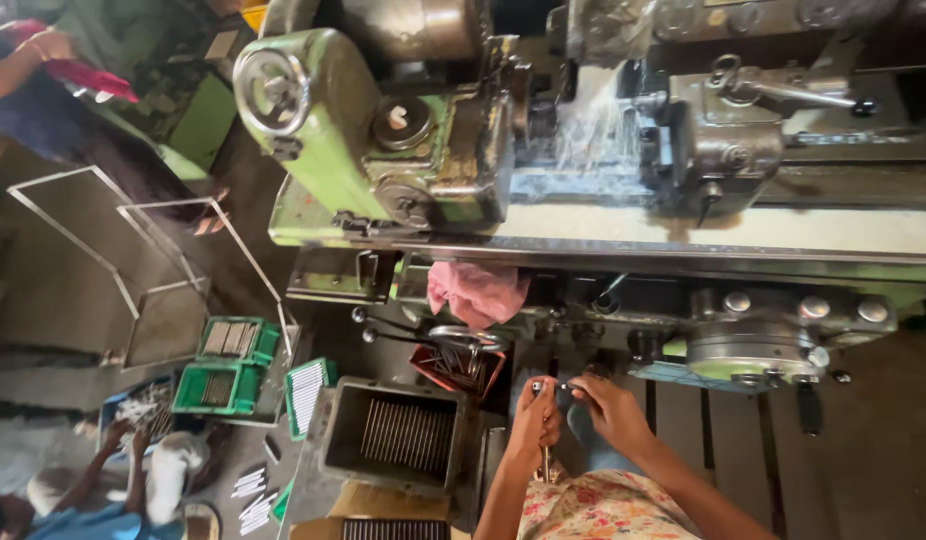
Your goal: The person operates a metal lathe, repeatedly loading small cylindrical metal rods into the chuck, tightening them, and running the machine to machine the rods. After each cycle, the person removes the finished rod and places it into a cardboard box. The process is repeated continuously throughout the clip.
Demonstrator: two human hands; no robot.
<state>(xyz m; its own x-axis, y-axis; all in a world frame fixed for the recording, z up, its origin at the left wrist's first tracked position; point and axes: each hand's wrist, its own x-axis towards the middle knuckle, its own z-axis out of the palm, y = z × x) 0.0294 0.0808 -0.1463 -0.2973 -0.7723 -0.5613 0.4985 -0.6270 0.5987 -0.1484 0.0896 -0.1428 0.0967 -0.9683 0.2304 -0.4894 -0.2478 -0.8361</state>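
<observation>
Left hand (pixel 536 418): low centre of the frame, fingers curled shut around a slim metal rod (pixel 545 462) held upright, likely to keep its top end level with the other hand.
Right hand (pixel 611 408): just right of the left hand, thumb and fingertips pinched on a small metal piece (pixel 561 386) at the rod's top end; too small to tell what kind.
Grey metal bin (pixel 395 433): lower centre-left, near the left hand, open-topped, with thin rods laid side by side inside, within easy reach.
Red tray (pixel 459 368): just above the hands, under the machine's edge, holding loose dark metal bits.
Green crates (pixel 229 372): left of the bin, stacked with rows of rods.
Pink rag (pixel 477 291): draped over the ledge of the green lathe (pixel 363 140), handy for wiping.
Co-worker's hands (pixel 123 436): lower left, sorting rods in a blue tray.
</observation>
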